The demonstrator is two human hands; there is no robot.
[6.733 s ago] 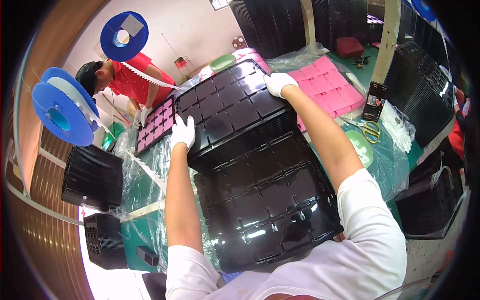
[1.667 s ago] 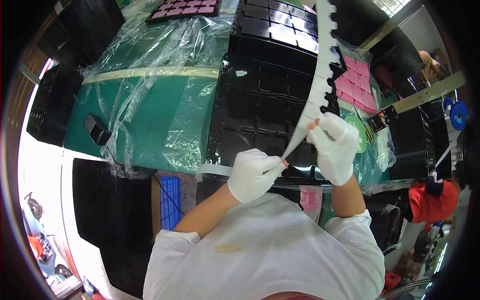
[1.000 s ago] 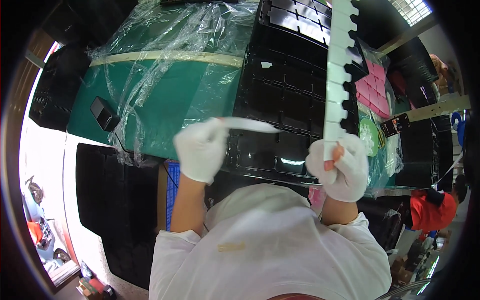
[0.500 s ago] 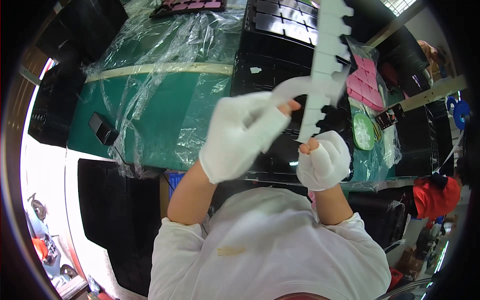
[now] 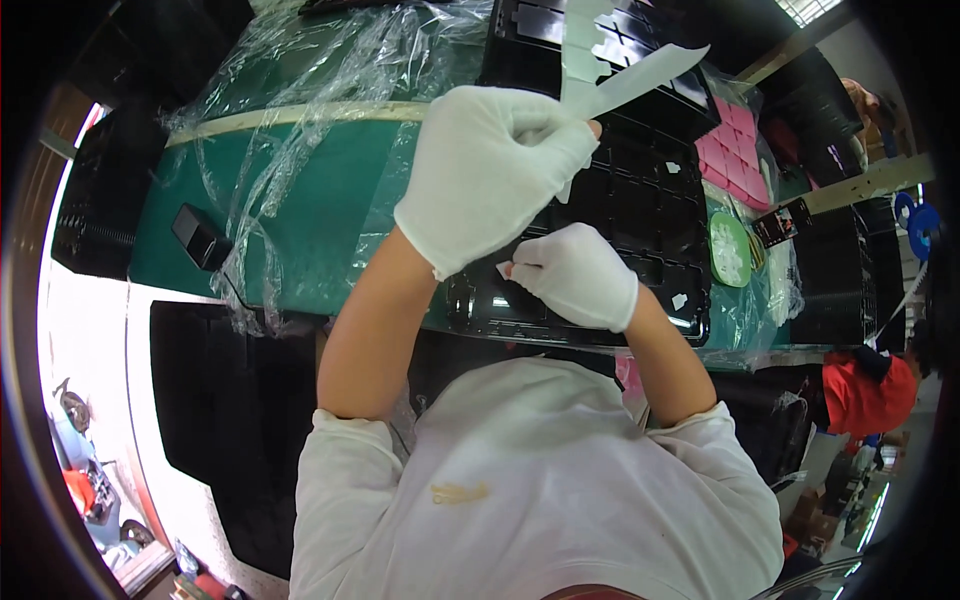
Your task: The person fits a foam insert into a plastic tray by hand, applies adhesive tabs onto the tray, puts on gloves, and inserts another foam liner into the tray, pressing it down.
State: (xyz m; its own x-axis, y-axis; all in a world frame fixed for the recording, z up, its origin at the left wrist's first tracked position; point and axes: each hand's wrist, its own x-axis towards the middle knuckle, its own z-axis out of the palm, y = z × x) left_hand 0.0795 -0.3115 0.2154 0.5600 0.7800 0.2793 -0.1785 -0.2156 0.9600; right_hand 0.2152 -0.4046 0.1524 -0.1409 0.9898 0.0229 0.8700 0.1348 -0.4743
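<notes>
White fabric gloves with bare fingertips cover both of my hands. My left hand (image 5: 490,180) is raised over the tray's left side and pinches a long white sticker strip (image 5: 648,80), one end of which curls off to the right. Lower down, my right hand (image 5: 578,278) is closed, its fingertips pinching a small white sticker (image 5: 504,269) just above the near left part of a black plastic tray (image 5: 640,215). Small white stickers (image 5: 680,301) also lie on the tray's right side. My left glove hides part of the tray's far left.
Behind the tray stands a stack of black trays (image 5: 535,22). Pink moulded pieces (image 5: 733,153) and a green dish (image 5: 729,249) with white bits lie to the right. Clear plastic film (image 5: 285,150) and a small black box (image 5: 200,237) with a cord rest on the green table (image 5: 300,200).
My left hand has moved up and away with the strip, which has swung left. My right hand has left the strip's lower end and moved left and slightly up, with a small sticker in its fingertips.
</notes>
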